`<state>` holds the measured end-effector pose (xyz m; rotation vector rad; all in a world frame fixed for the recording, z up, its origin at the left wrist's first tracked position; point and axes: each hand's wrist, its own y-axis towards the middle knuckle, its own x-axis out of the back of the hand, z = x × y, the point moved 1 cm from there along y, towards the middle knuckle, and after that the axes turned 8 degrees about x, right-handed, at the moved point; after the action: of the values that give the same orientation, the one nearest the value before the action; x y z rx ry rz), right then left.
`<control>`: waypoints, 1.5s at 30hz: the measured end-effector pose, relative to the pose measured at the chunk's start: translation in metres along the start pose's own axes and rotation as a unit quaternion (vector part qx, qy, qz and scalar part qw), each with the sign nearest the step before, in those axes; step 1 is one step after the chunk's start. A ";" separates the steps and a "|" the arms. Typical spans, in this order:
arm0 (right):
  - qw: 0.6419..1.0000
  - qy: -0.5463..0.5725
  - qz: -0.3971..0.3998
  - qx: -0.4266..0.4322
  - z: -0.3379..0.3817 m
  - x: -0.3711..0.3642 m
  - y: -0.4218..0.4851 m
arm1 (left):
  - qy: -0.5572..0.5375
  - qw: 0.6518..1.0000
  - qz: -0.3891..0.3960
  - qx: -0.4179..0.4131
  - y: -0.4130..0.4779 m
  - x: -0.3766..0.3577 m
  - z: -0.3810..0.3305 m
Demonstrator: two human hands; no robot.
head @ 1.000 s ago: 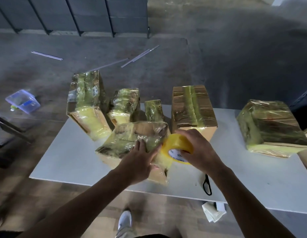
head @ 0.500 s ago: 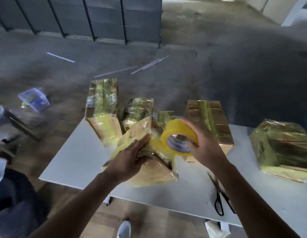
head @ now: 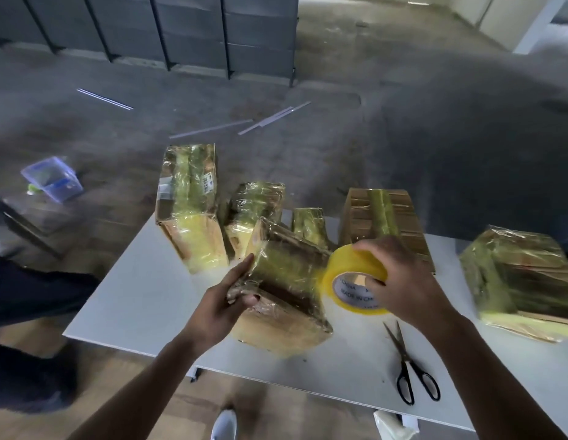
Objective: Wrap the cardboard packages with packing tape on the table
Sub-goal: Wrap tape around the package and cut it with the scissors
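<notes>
A tape-covered cardboard package (head: 286, 281) stands tilted on the white table (head: 143, 300) in front of me. My left hand (head: 227, 300) grips its left side, thumb on the near face and fingers up along the left edge. My right hand (head: 400, 281) holds a yellow roll of packing tape (head: 352, 281) against the package's right side, fingers over the top and thumb in the core. A stretch of tape runs from the roll onto the package.
Several wrapped packages stand behind: a tall one (head: 190, 208), two small ones (head: 254, 211) (head: 308, 223), a box (head: 384, 220), and a large one (head: 524, 281) at right. Black scissors (head: 409, 366) lie near the front edge. A plastic container (head: 52, 179) sits on the floor.
The package has been turned up from lying flat to standing tilted. My right hand carried the tape roll around to its right side, and my left hand shifted to its left edge.
</notes>
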<state>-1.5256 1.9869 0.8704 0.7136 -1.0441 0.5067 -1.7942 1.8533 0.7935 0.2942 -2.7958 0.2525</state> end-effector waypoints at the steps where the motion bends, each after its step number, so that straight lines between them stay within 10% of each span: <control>1: 1.000 0.002 -0.008 0.013 0.004 -0.003 0.002 | 0.003 1.000 0.011 0.005 0.003 0.005 0.001; 6: 0.996 0.002 -0.066 0.054 0.021 -0.015 0.011 | 0.238 0.970 0.041 0.005 0.013 0.045 -0.016; 10: 0.995 -0.004 -0.069 0.071 0.031 -0.017 0.018 | 0.547 0.831 0.081 -0.065 0.021 0.045 -0.044; 34: 0.986 0.054 0.155 0.030 0.022 -0.036 0.010 | 0.525 0.835 0.089 -0.137 0.034 0.037 -0.015; 45: 0.984 0.004 0.173 0.036 0.032 -0.071 0.021 | 0.683 0.723 0.045 -0.097 0.023 -0.012 -0.046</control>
<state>-1.5893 1.9741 0.8224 0.5947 -1.1537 0.8503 -1.7756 1.8870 0.8290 -0.0979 -1.3169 0.1006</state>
